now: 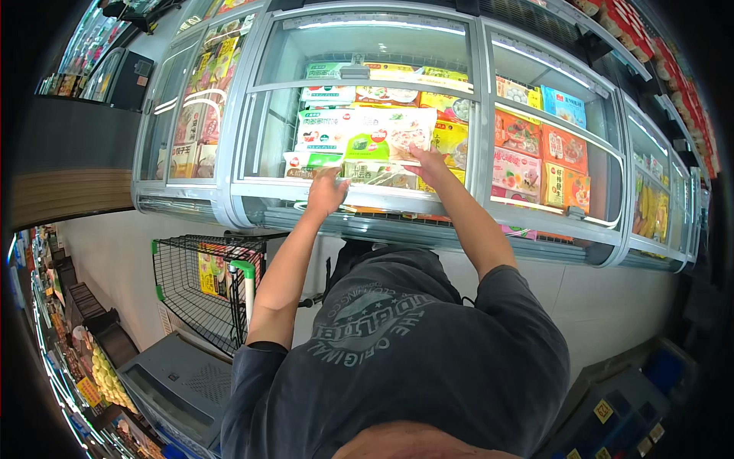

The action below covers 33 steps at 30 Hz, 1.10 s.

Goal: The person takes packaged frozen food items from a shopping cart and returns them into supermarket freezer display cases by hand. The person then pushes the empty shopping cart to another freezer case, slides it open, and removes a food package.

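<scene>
A green-and-white plastic bag of frozen food, printed with a picture of dumplings in soup, lies tilted over other packs in the chest freezer. My right hand grips its lower right corner, thumb on the front. At the freezer's front rim, my left hand has its thumb and fingers apart, with nothing seen in it. Its fingertips are over a green-and-brown bag; contact cannot be made out. Left of the gripped bag is a white-and-green bag. A pale green bag lies below it.
The sliding glass lid with its grey handle crosses the opening. Yellow packs fill the right side. A wire shopping cart holding a yellow-and-red pack stands at my left, near a grey cabinet. More freezer bays continue rightward.
</scene>
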Each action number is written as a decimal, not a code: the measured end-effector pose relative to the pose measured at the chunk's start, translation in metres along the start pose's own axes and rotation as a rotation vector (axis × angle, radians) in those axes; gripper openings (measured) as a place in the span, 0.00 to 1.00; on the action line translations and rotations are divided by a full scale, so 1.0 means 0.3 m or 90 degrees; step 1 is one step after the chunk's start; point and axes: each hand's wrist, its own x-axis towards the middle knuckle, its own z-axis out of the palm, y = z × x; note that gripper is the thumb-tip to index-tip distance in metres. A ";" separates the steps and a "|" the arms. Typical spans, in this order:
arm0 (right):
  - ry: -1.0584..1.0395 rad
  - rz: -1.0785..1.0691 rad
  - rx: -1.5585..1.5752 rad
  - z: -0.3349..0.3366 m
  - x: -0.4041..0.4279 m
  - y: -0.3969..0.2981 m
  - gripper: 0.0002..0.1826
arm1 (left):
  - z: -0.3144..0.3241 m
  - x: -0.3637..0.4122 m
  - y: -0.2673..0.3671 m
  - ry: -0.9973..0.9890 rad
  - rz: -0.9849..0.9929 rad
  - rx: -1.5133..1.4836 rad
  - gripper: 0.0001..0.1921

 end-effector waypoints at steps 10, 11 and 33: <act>0.129 0.067 -0.018 0.001 0.316 0.069 0.24 | -0.001 0.049 0.067 -0.023 -0.056 0.164 0.17; 0.110 0.058 -0.008 0.017 0.326 0.081 0.22 | -0.015 0.043 0.078 -0.020 -0.062 0.177 0.18; 0.194 -0.819 -0.893 0.451 0.165 -0.296 0.40 | -0.112 0.477 0.141 0.118 0.190 0.014 0.37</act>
